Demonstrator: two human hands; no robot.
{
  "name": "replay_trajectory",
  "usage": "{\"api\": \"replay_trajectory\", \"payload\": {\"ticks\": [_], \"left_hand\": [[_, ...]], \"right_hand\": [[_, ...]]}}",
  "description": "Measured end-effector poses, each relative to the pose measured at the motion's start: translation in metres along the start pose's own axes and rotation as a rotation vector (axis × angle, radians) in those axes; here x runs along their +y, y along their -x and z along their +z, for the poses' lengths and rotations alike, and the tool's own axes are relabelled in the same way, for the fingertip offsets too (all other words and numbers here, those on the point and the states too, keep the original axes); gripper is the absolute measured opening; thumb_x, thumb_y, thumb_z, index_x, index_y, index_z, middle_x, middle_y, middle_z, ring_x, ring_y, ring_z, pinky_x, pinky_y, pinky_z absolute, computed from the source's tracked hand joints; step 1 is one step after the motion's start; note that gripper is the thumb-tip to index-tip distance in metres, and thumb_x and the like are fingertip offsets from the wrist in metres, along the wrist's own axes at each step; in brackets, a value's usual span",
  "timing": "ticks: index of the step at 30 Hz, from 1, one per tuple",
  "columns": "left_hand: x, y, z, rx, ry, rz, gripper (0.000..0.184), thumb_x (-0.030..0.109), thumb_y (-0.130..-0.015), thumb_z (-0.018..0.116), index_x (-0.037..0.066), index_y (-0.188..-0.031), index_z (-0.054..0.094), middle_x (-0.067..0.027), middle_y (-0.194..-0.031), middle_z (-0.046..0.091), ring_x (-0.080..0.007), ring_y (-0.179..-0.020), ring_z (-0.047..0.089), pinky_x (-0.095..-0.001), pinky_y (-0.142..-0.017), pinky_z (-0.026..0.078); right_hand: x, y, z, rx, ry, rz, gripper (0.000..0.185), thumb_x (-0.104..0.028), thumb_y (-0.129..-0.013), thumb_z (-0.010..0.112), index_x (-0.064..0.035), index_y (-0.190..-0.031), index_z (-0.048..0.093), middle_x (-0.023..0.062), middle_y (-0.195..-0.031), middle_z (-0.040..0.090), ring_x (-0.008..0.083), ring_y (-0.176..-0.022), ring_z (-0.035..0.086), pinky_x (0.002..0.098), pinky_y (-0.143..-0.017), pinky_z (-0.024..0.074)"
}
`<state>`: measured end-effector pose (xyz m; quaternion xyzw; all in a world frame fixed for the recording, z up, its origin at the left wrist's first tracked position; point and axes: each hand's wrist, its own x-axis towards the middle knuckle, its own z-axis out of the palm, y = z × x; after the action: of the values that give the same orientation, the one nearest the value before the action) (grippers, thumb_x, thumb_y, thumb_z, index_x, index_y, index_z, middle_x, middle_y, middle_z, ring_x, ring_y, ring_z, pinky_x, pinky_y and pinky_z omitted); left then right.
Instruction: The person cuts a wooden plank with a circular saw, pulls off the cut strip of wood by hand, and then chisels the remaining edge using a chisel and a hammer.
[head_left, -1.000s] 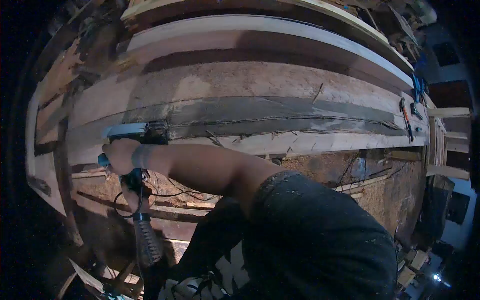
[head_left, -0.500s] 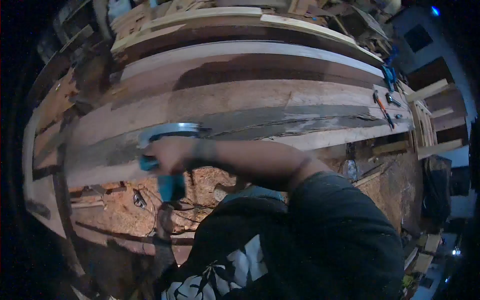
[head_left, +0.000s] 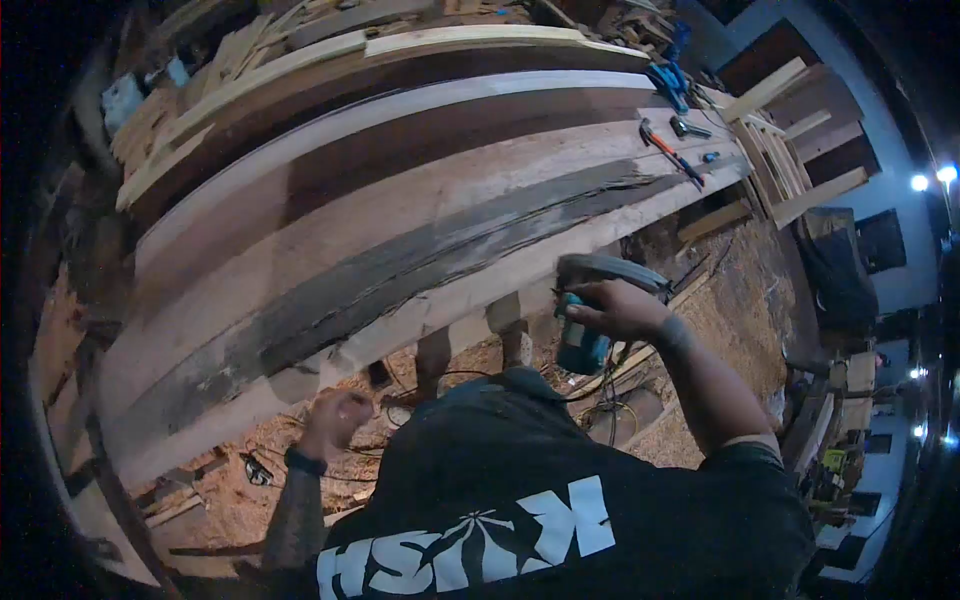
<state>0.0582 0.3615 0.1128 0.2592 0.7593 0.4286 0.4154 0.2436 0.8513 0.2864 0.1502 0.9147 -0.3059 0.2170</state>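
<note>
Nearest: black T-shirt with white print (head_left: 470, 545), bottom of view. It covers most of the torso and part of the bare legs (head_left: 432, 358) behind it.

Left hand (head_left: 335, 418): black band on wrist, forearm coming up from the bottom left. Fingers loosely curled. Slight blur, can't tell if fingertips meet thumb. Sits over the shavings, near the plank's near edge.

Right hand (head_left: 622, 308): elbow bent, forearm angled in from the lower right, palm down. Fingers wrapped round the handle of a teal power tool with a rounded grey head (head_left: 585, 343). Tool is just beside the near edge of the plank; can't tell if they touch. Its underside is out of sight.

Below both: orange-brown wood shavings (head_left: 225, 510), dark cable runs, small black-and-silver object (head_left: 257, 470), unclear what.

Mid: long wide brown plank with a cracked dark grey band (head_left: 440, 240), running diagonally lower left to upper right. Left end fades into dark.

On its far right end: hammer with orange-and-black handle (head_left: 672, 152), dark metal tool (head_left: 688, 127), small blue item (head_left: 710, 157). Blue tool (head_left: 670, 85) near them, shape hard to read.

Far: pale stacked boards (head_left: 470, 36), light wooden frame (head_left: 775, 160) at right. Upper left, whitish translucent container-like item (head_left: 122, 100); contents can't be made out. Picture corners are black.
</note>
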Motion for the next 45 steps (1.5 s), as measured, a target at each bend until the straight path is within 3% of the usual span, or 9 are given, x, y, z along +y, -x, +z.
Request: {"api": "replay_trajectory", "payload": {"ticks": [8,10,12,16,23,26,30,36,45], "left_hand": [[0.193,-0.271,0.081,0.049,-0.338,0.250,0.041,0.040,-0.091,0.074,0.005,-0.112,0.071,-0.0141,-0.110,0.071,-0.0276,-0.107,0.068,-0.0395,-0.096,0.053],[0.222,-0.356,0.126,0.000,-0.478,0.202,0.060,0.050,-0.090,0.072,0.005,-0.129,0.065,-0.0194,-0.131,0.064,-0.0334,-0.124,0.061,-0.0441,-0.107,0.047],[0.224,-0.428,0.185,0.269,-0.717,0.213,0.087,0.060,-0.086,0.070,0.003,-0.149,0.048,-0.0241,-0.150,0.049,-0.0393,-0.140,0.046,-0.0486,-0.117,0.037],[0.255,-0.486,0.244,0.411,-0.963,0.171,0.103,0.067,-0.079,0.075,0.000,-0.151,0.043,-0.0252,-0.154,0.041,-0.0440,-0.143,0.038,-0.0507,-0.120,0.032],[0.304,-0.494,0.259,0.250,-0.933,-0.012,0.105,0.072,-0.073,0.077,-0.001,-0.143,0.049,-0.0243,-0.142,0.048,-0.0417,-0.136,0.044,-0.0499,-0.115,0.037],[0.313,-0.502,0.254,0.222,-0.953,-0.020,0.100,0.072,-0.072,0.079,0.000,-0.136,0.054,-0.0224,-0.137,0.052,-0.0400,-0.133,0.047,-0.0486,-0.111,0.041],[0.330,-0.533,0.249,0.071,-1.018,-0.079,0.097,0.071,-0.074,0.079,0.002,-0.137,0.053,-0.0222,-0.137,0.054,-0.0399,-0.131,0.049,-0.0485,-0.111,0.041],[0.343,-0.646,0.337,0.187,-1.015,0.314,0.100,0.077,-0.079,0.069,0.002,-0.142,0.051,-0.0220,-0.143,0.050,-0.0389,-0.133,0.047,-0.0533,-0.113,0.037],[0.415,-0.655,0.401,0.122,-1.024,0.225,0.102,0.075,-0.077,0.073,-0.007,-0.134,0.054,-0.0239,-0.137,0.051,-0.0380,-0.129,0.049,-0.0469,-0.110,0.043]], "right_hand": [[0.307,0.031,0.063,0.081,-0.338,0.421,0.058,-0.048,-0.102,0.061,-0.0050,-0.140,0.062,0.0221,-0.133,0.067,0.0344,-0.124,0.062,0.0448,-0.107,0.0472],[0.359,0.034,0.078,0.066,-0.506,0.516,0.061,-0.051,-0.101,0.062,-0.0025,-0.139,0.062,0.0206,-0.133,0.067,0.0315,-0.125,0.061,0.0432,-0.108,0.0460],[0.403,0.046,0.094,-0.072,-0.378,0.668,0.068,-0.055,-0.099,0.062,-0.0026,-0.142,0.060,0.0223,-0.142,0.061,0.0326,-0.134,0.056,0.0440,-0.113,0.0431],[0.515,0.048,0.176,-0.200,-0.166,0.847,0.073,-0.060,-0.097,0.061,-0.0040,-0.144,0.059,0.0220,-0.149,0.056,0.0342,-0.140,0.051,0.0424,-0.116,0.0401],[0.558,0.071,0.202,-0.160,-0.523,0.443,0.048,-0.036,-0.103,0.055,-0.0064,-0.140,0.063,0.0222,-0.149,0.055,0.0348,-0.135,0.057,0.0426,-0.115,0.0429],[0.591,0.061,0.261,-0.025,-0.614,0.446,0.050,-0.038,-0.101,0.058,-0.0073,-0.141,0.061,0.0237,-0.143,0.060,0.0379,-0.130,0.060,0.0446,-0.110,0.0463],[0.531,0.048,0.200,-0.186,-0.460,0.431,0.057,-0.040,-0.098,0.061,-0.0114,-0.148,0.055,0.0236,-0.139,0.063,0.0394,-0.128,0.062,0.0460,-0.108,0.0477],[0.492,0.053,0.162,-0.180,-0.470,0.553,0.065,-0.041,-0.098,0.063,-0.0167,-0.156,0.047,0.0225,-0.144,0.061,0.0387,-0.130,0.061,0.0455,-0.110,0.0470],[0.460,0.089,0.213,0.064,-0.617,0.745,0.069,-0.056,-0.093,0.065,-0.0139,-0.148,0.058,0.0240,-0.139,0.064,0.0406,-0.130,0.060,0.0430,-0.112,0.0449]]}}
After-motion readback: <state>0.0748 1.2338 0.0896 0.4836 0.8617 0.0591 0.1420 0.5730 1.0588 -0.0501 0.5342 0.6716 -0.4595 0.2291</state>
